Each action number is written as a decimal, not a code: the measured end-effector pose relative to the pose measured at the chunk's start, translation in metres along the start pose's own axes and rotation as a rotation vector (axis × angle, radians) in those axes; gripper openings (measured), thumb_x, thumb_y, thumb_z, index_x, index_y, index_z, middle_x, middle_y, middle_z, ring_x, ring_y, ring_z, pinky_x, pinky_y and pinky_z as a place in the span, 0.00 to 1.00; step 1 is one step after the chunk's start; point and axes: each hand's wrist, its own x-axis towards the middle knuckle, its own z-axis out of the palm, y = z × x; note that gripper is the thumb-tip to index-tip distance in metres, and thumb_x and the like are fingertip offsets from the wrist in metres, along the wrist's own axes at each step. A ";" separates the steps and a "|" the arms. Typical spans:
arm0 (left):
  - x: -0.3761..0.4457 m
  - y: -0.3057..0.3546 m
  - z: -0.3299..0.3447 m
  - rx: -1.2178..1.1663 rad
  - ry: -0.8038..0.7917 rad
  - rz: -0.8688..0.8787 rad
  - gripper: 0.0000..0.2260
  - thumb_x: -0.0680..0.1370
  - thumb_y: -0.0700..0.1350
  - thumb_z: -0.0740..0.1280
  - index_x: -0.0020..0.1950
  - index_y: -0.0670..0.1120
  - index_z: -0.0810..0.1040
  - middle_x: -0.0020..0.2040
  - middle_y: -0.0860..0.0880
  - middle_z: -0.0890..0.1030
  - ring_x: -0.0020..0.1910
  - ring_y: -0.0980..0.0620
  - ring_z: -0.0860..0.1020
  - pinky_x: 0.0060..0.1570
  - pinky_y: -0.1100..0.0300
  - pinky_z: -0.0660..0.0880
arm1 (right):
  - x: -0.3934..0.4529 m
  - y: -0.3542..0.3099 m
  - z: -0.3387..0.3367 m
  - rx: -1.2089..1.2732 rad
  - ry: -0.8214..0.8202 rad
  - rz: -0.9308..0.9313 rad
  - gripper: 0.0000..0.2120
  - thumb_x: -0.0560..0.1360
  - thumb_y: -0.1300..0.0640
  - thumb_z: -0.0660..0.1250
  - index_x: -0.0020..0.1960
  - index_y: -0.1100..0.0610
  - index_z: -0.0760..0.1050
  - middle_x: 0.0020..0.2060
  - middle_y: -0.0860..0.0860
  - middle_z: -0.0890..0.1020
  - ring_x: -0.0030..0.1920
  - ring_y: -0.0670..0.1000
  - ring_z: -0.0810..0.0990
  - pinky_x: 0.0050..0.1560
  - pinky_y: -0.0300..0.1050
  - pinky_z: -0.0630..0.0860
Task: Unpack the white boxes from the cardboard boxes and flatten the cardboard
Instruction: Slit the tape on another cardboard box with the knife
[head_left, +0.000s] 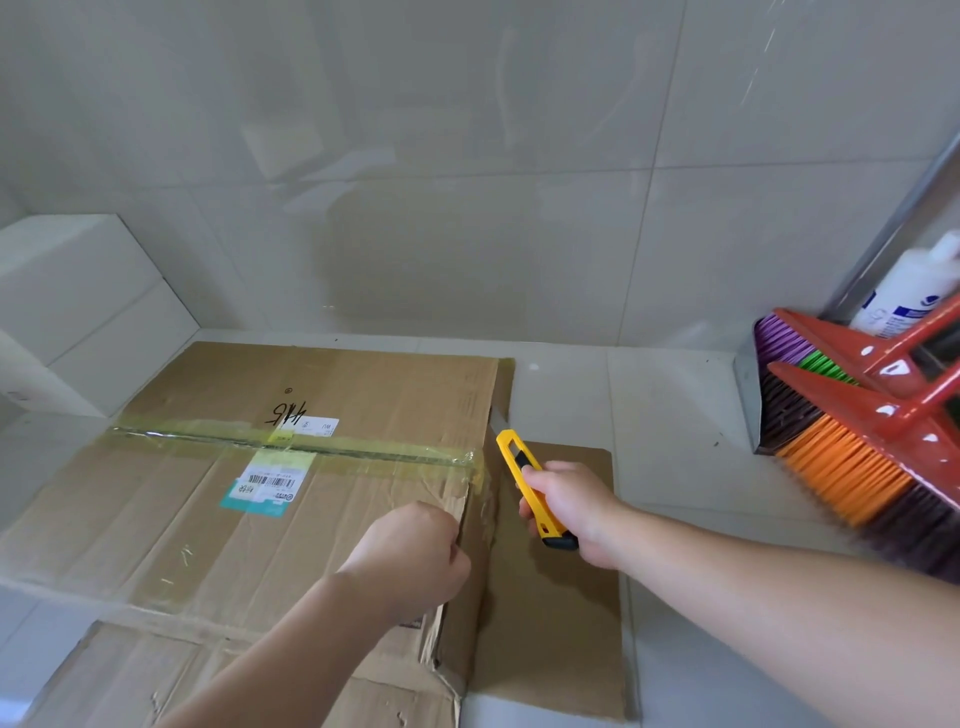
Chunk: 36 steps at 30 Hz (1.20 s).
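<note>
A large cardboard box (234, 499) stands on the tiled floor, its top flaps sealed by a yellowish tape strip (291, 444) with a shipping label beside it. My left hand (415, 553) grips the box's right top edge, fingers curled over the torn flap. My right hand (571, 512) holds a yellow utility knife (527, 486), its blade tip at the box's upper right corner near the end of the tape. Flattened cardboard (561, 623) lies under and to the right of the box. White boxes (78, 312) are stacked at the left wall.
Two red-headed brooms (872, 436) with orange, purple and green bristles lean at the right beside a metal dustpan (748, 384). A white bottle (904, 291) stands behind them. A tiled wall closes the back. More flattened cardboard (208, 686) lies at the near edge.
</note>
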 end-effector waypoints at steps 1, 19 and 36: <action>0.001 0.000 0.000 0.003 0.002 0.000 0.12 0.75 0.45 0.58 0.31 0.46 0.66 0.31 0.50 0.69 0.30 0.51 0.69 0.31 0.61 0.70 | -0.002 0.001 0.000 0.009 -0.009 0.006 0.10 0.80 0.52 0.60 0.51 0.58 0.75 0.34 0.53 0.80 0.33 0.51 0.77 0.37 0.44 0.75; 0.003 0.005 -0.003 0.011 0.006 -0.015 0.12 0.75 0.45 0.58 0.31 0.45 0.67 0.31 0.50 0.68 0.30 0.51 0.68 0.31 0.60 0.70 | -0.025 0.026 -0.005 -0.019 -0.114 0.022 0.10 0.81 0.54 0.58 0.46 0.58 0.72 0.30 0.55 0.77 0.28 0.53 0.75 0.32 0.43 0.73; 0.006 0.003 0.000 0.020 0.032 -0.001 0.13 0.75 0.44 0.58 0.30 0.45 0.65 0.31 0.49 0.68 0.29 0.51 0.67 0.28 0.61 0.65 | -0.019 0.016 -0.002 -0.006 -0.138 0.026 0.10 0.80 0.54 0.60 0.42 0.57 0.72 0.29 0.55 0.75 0.27 0.53 0.73 0.32 0.43 0.72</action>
